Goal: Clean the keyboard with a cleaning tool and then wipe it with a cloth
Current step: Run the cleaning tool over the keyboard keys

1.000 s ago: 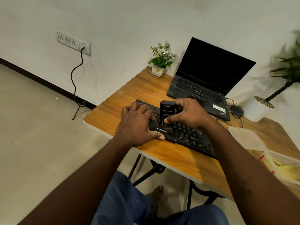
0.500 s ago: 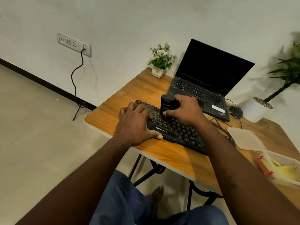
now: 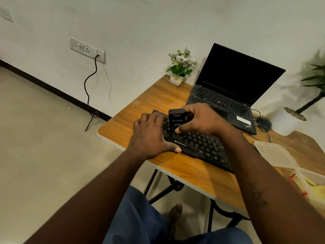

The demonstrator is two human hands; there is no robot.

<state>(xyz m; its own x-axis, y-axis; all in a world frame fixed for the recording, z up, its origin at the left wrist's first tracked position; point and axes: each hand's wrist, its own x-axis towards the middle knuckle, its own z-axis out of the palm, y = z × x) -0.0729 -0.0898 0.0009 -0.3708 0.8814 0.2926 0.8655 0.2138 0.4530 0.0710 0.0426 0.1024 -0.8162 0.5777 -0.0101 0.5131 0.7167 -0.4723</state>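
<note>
Wooden table (image 3: 140,110) by a white wall (image 3: 158,23) — right hand (image 3: 202,122) grips the cleaning tool (image 3: 175,118) on the keyboard (image 3: 202,143), left hand (image 3: 151,136) rests spread there.

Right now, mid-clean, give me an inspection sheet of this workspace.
Surface: wooden table, bare at its left corner.
Job's things: Zebronics keyboard near the front edge; black cleaning tool upright on its left keys; cloth not identified.
Clutter: open laptop, flower pot, clear lid, plastic tub.
Hands: left hand rests flat on the keyboard's left end; right hand grips the cleaning tool.
Cables: black cord hangs from the wall socket to the floor; thin cable right of the laptop.
Surroundings: potted plant at right.
</note>
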